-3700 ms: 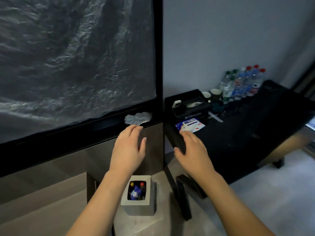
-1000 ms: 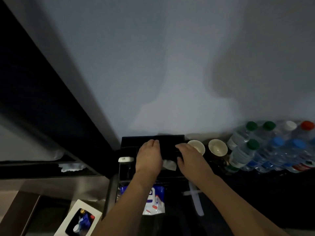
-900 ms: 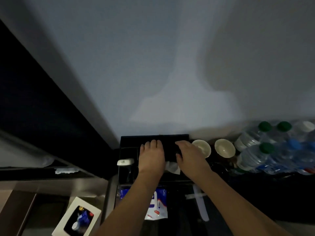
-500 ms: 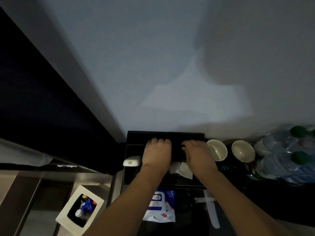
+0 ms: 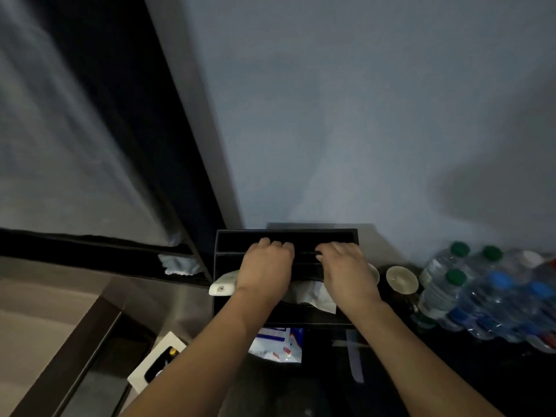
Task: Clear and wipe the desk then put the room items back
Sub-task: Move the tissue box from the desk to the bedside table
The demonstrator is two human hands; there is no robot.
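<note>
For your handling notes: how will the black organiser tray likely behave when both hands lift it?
The black organiser tray looks stiff and boxy, so probably won't flex. The loose white remote overhanging its left edge may slide off. The tissue should weigh little.

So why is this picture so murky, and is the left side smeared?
Head view: the room is dim, so the black desk organiser tray nearly merges with the dark desk; the grey curtain at left is streaked with motion blur; both hands stay fairly sharp; soft shadows fall across the pale wall.

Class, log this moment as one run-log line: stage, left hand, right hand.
stage: clearing desk | left hand: fingers curled over black organizer tray | right hand: fingers curled over tray
</note>
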